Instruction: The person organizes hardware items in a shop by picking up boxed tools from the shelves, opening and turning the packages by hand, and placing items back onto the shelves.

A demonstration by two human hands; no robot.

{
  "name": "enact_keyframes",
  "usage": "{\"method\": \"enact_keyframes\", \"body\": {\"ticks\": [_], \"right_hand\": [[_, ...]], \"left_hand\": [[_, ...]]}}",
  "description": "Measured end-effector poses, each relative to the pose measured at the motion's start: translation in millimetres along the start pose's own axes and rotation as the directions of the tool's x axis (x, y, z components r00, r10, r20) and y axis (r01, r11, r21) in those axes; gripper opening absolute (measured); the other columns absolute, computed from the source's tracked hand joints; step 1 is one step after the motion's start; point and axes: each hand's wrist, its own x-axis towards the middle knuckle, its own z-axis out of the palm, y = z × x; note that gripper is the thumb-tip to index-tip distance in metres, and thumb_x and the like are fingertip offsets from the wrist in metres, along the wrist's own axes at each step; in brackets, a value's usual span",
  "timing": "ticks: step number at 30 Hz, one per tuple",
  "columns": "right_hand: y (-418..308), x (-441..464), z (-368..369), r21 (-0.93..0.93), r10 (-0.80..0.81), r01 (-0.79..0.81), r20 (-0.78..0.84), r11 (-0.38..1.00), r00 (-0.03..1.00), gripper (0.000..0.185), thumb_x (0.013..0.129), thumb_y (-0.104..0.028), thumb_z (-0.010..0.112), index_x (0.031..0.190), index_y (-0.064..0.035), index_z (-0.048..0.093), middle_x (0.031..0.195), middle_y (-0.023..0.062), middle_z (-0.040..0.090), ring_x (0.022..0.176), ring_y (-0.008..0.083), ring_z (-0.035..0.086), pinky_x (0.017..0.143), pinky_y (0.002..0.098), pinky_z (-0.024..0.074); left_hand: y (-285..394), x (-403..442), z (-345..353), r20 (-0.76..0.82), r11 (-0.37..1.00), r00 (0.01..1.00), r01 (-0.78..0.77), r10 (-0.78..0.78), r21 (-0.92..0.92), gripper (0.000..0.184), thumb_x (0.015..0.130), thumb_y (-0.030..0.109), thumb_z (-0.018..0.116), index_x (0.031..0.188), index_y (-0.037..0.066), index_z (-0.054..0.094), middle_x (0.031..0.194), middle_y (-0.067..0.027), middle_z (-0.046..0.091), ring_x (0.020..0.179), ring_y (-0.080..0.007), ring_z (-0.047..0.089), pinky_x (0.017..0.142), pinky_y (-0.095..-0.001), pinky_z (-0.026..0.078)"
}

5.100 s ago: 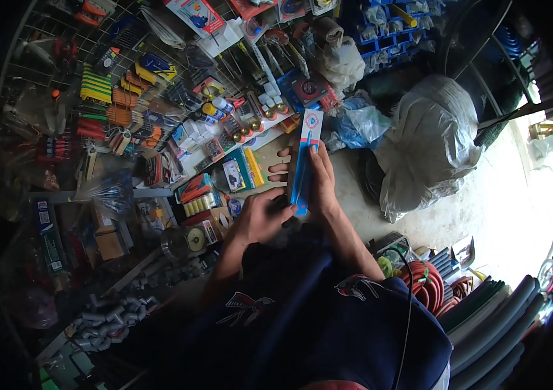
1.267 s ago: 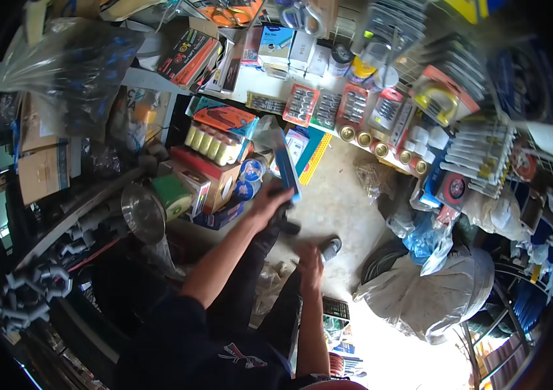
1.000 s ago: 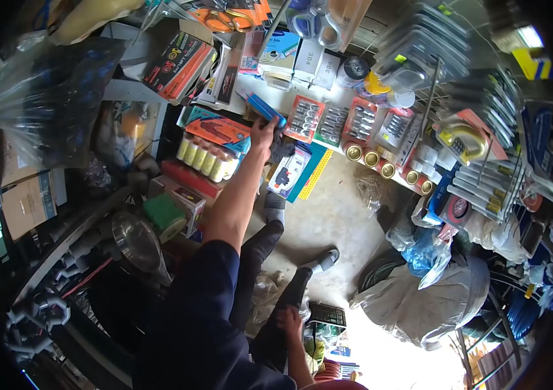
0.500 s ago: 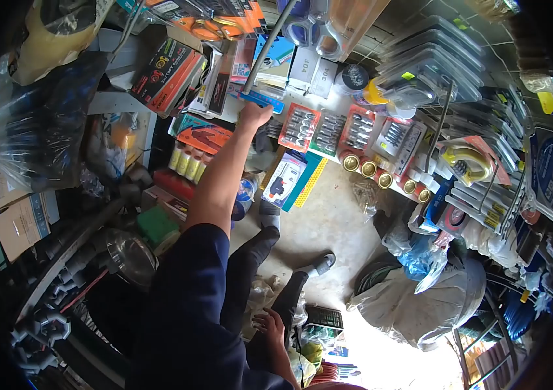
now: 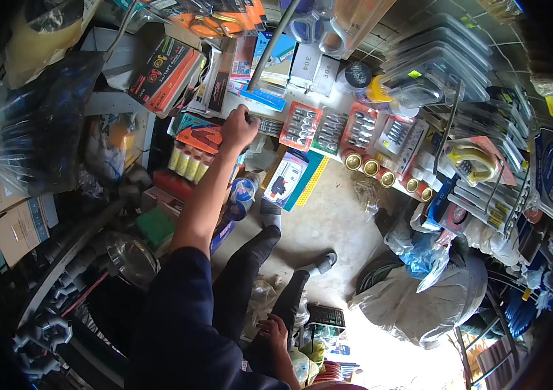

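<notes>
My left hand (image 5: 240,130) is stretched out over the front edge of the shelf, its fingers curled. Something small and dark shows at the fingers, too little of it to name. Just beyond lies a flat blue package (image 5: 262,97). On the left of the hand is an orange and teal package (image 5: 197,133), and to its right sits a card of drill-bit-like metal pieces (image 5: 300,126). Low in the view, my right hand (image 5: 276,331) rests by my dark-trousered leg with its fingers loosely apart, holding nothing visible.
Yellow-labelled cylinders (image 5: 186,162) stand below the shelf edge on the left. A black and orange box (image 5: 164,71) is behind them. Gold-ended red cylinders (image 5: 370,168) line the right edge. A metal rod (image 5: 267,51) juts down overhead. A large pale sack (image 5: 419,302) lies lower right.
My left hand has drawn back from the blue package, down and to the left, with its fingers curled. My right hand stays at my leg.
</notes>
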Motion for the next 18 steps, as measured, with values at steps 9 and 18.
{"method": "enact_keyframes", "body": {"ticks": [9,18], "right_hand": [[-8,2,-2,0.014,-0.045,0.045,-0.032,0.999,0.998,0.037,0.105,-0.021,0.045,0.136,-0.0009,0.051,0.110,0.0207,0.071,0.097,0.0298,0.073,0.080,0.0382,0.0610],[12,5,-7,-0.003,-0.050,0.050,-0.034,0.999,0.998,0.037,0.106,-0.020,0.043,0.137,0.0000,0.050,0.110,0.0207,0.071,0.099,0.0301,0.073,0.079,0.0394,0.0618]], "left_hand": [[-13,5,15,0.155,0.826,0.891,-0.453,0.426,0.336,0.056,0.081,0.015,0.080,0.132,0.019,0.057,0.118,-0.0113,0.059,0.098,-0.0345,0.067,0.079,-0.0481,0.056],[9,14,-1,-0.077,0.828,0.853,-0.475,0.517,0.300,0.038,0.084,0.017,0.077,0.118,0.011,0.061,0.108,-0.0090,0.060,0.087,-0.0327,0.067,0.073,-0.0451,0.057]]}}
